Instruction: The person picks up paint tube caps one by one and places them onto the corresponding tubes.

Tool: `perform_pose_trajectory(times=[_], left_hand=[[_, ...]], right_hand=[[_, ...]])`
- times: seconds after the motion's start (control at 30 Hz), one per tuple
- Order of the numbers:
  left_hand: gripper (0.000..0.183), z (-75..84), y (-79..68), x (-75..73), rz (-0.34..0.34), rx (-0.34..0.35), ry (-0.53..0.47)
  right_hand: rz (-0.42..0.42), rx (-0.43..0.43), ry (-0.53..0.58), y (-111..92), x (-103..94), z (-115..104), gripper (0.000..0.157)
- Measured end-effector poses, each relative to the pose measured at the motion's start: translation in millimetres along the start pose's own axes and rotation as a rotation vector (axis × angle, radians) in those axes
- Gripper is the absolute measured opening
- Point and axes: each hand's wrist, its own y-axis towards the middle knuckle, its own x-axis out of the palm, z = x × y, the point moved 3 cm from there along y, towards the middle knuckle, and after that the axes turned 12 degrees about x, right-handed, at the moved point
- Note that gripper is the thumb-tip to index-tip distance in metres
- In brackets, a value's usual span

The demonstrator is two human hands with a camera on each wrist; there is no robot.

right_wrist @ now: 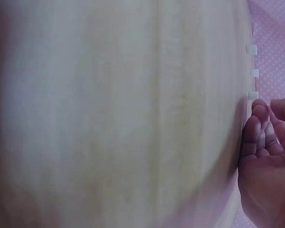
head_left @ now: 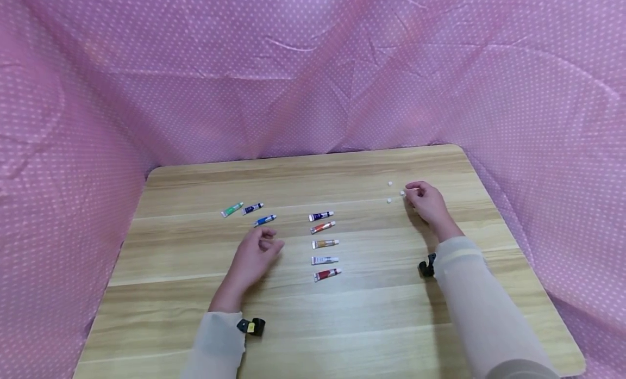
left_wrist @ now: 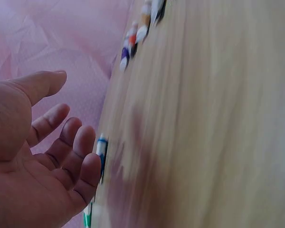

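My left hand [head_left: 255,255] hovers with relaxed, slightly bent fingers and an empty palm, just in front of a blue paint tube [head_left: 265,220]. In the left wrist view, that tube [left_wrist: 101,152] shows right beyond the fingertips. Behind it lie a green tube [head_left: 232,209] and a dark blue tube [head_left: 253,208]. My right hand [head_left: 427,205] is low over the back right of the table, fingers loosely bent. Its fingertips are right at one small white cap-like piece [head_left: 402,193]. Two similar white pieces, one farther back [head_left: 389,183] and one nearer [head_left: 389,200], lie left of it.
Between the hands several paint tubes form a column: purple [head_left: 320,216], orange [head_left: 323,227], ochre [head_left: 325,243], white [head_left: 325,260] and dark red [head_left: 327,274]. The wooden table [head_left: 381,324] has rounded corners. Pink dotted cloth [head_left: 313,85] surrounds its back and sides.
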Motion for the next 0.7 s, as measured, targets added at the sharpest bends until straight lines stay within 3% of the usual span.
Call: perform_pose_trajectory(times=[0.27, 0.5, 0.7], left_hand=[[0.049, -23.3, 15.2, -24.0, 0.034, -0.023, -0.018], [0.054, -45.5, 26.5, -27.4, 0.043, -0.034, -0.038], [0.062, -52.2, 36.8, -28.4, 0.063, -0.039, -0.038]], right_hand=[[0.043, -0.007, -0.115, 1, 3.8, -2, 0.041], [0.051, -0.007, -0.135, 2, 5.8, -2, 0.039], [0.056, -0.025, -0.157, 3, 4.7, -4, 0.038]])
